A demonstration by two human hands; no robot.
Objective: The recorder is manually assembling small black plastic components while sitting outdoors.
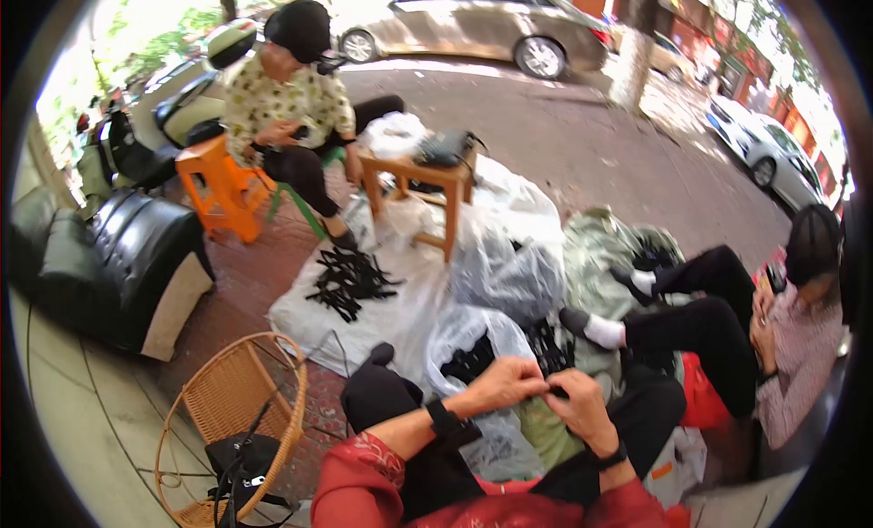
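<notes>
Above my lap, my left hand (502, 383) and my right hand (584, 408) meet with their fingertips pinched together. A small black piece (558, 392) shows at the fingers of my right hand, and the left fingertips close at its end. Its exact kind is too small to make out. Just beyond my left hand stands an open clear plastic bag (439, 348) with black pieces inside. More black strips (549, 346) lie beside that bag, behind my hands. Green cloth or sacking (547, 434) lies between my knees, below the hands.
A heap of black strips (350, 282) lies on a white sheet (414, 321). Ahead stand a small wooden table (453, 187) and a seated person (291, 100); another person (805, 346) sits at right. A wicker chair (227, 392) with a black bag (244, 464) is at left.
</notes>
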